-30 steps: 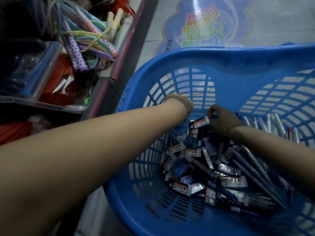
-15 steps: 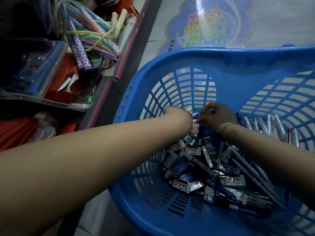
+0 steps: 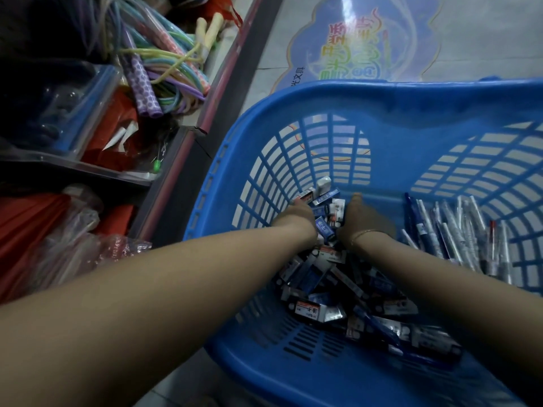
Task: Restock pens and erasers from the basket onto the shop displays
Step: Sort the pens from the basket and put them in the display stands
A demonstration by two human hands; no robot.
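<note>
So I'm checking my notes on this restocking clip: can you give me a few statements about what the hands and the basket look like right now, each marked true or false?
1. Both hands are inside the basket. True.
2. The left hand and right hand gather a bunch of erasers between them. True.
3. The pens lie on the left side of the basket. False: they lie along its right side.
4. The basket is red. False: it is blue.
5. Skipping ropes lie on the shelf to the left. True.
6. The bracelet is on the left wrist. False: it is on the right wrist.
</note>
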